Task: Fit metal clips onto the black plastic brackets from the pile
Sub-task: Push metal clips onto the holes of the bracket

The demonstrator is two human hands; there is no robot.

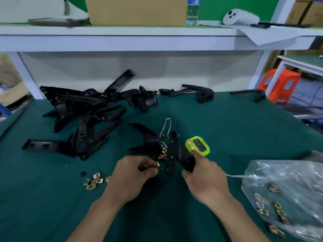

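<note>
Head view: right hand (204, 179) grips a long black plastic bracket (171, 152); beside the bracket, left hand (134, 173) pinches a small brass metal clip (158, 164); slide it on squarely.

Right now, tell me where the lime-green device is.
In the head view, the lime-green device lies on the green mat just right of centre, directly beyond the right hand and beside the black bracket it grips.
</note>
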